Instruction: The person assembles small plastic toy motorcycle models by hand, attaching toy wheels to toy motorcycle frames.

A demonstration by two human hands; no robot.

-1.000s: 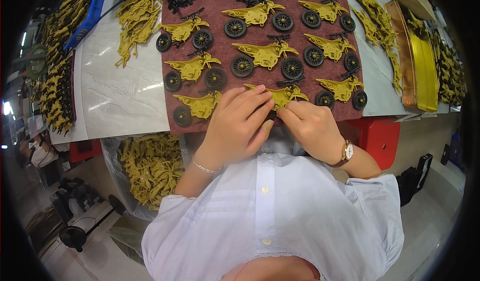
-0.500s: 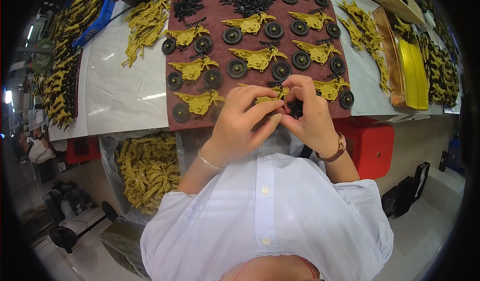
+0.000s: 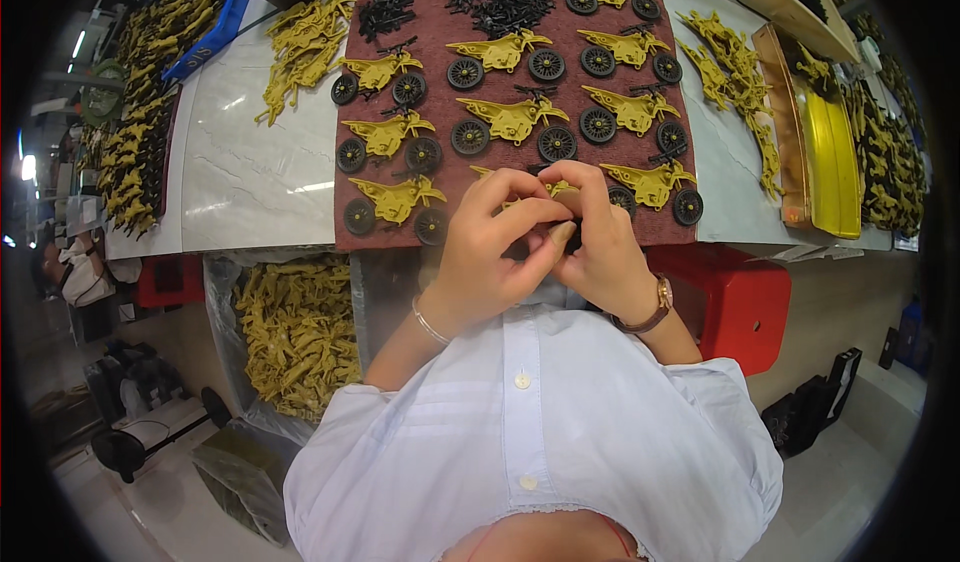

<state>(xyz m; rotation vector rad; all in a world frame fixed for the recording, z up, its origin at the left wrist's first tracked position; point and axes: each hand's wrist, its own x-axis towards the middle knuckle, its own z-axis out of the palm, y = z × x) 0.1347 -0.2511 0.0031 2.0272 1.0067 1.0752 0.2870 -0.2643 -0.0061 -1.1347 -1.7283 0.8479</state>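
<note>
Both hands, left (image 3: 492, 252) and right (image 3: 597, 245), pinched together at frame centre on a small yellow plastic toy motorbike (image 3: 548, 199), mostly hidden; risk of slipping onto the finished bikes on the maroon felt mat (image 3: 450, 177) below, scattering them.

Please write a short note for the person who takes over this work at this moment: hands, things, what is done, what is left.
Left hand and right hand: both grip one yellow toy motorbike above the mat's front edge.
Dark red mat: eight assembled bikes lie in rows.
Done: those eight have wheels on.
Left: the held bike; loose black parts at the mat's far edge; bare yellow bodies left of the mat.
</note>
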